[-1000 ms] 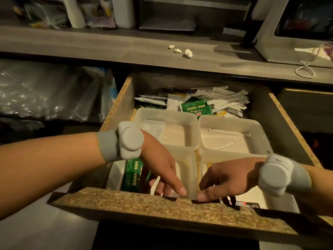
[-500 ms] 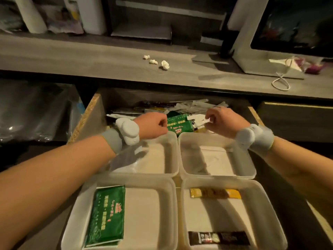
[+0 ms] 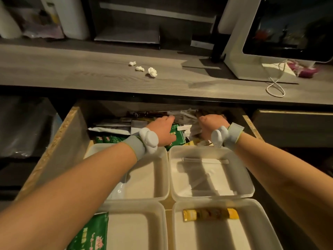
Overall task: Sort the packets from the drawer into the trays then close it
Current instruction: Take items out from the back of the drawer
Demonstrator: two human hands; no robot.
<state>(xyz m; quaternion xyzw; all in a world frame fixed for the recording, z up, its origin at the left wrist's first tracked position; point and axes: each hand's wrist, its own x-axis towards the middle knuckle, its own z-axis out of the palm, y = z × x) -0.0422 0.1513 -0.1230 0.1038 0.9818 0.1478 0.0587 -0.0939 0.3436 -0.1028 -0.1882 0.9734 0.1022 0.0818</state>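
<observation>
Head view: both hands are digging into the loose heap of paper and foil packets (image 3: pixel 144 126) at the far end of the open chipboard drawer (image 3: pixel 59 139). Left hand (image 3: pixel 162 130) is lying on a green packet (image 3: pixel 177 137); right hand (image 3: pixel 211 126) is curling into white sachets, grip unclear. The four white plastic trays (image 3: pixel 212 196) are holding few packets; most sorting and closing remain.

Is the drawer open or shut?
Open. The drawer is pulled out from under the counter; its trays and loose packets show, with both hands reaching in.

Grey wristbands (image 3: pixel 134 147) with pale pods
</observation>
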